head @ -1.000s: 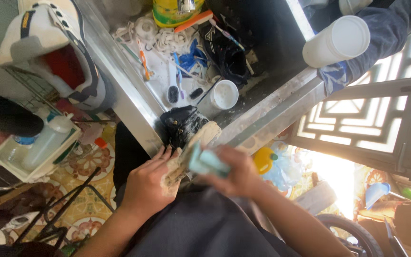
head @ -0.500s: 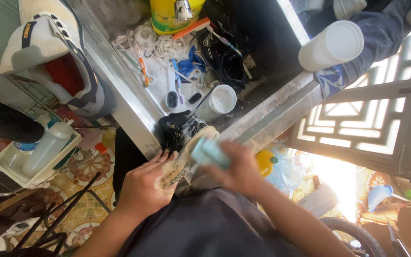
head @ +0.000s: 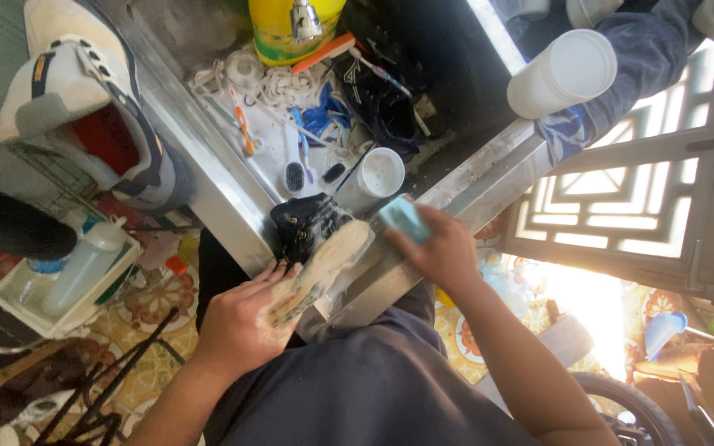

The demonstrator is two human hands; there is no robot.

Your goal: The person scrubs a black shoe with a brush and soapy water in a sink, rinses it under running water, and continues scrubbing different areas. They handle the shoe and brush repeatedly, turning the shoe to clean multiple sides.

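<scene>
My left hand [head: 240, 316] grips a dirty shoe [head: 317, 258] with its pale, grimy sole turned up and its black upper toward the sink. My right hand [head: 438, 248] holds a light blue brush [head: 403, 217] just off the toe end of the sole, over the metal sink rim [head: 456, 201]. In the sink [head: 208, 169] lie white laces [head: 270, 83], several toothbrushes [head: 243, 128] and a white cup [head: 378, 175].
A white and grey sneaker [head: 84, 99] rests on the sink's left edge. A yellow bottle [head: 291, 29] stands at the back. A white cylinder [head: 562, 73] sits at right by a white lattice gate [head: 621, 215]. A tray with a plastic bottle [head: 76, 268] is at left.
My right hand with the blue brush has moved up and right along the sole, from the middle to past the toe end. The left hand keeps its hold on the shoe.
</scene>
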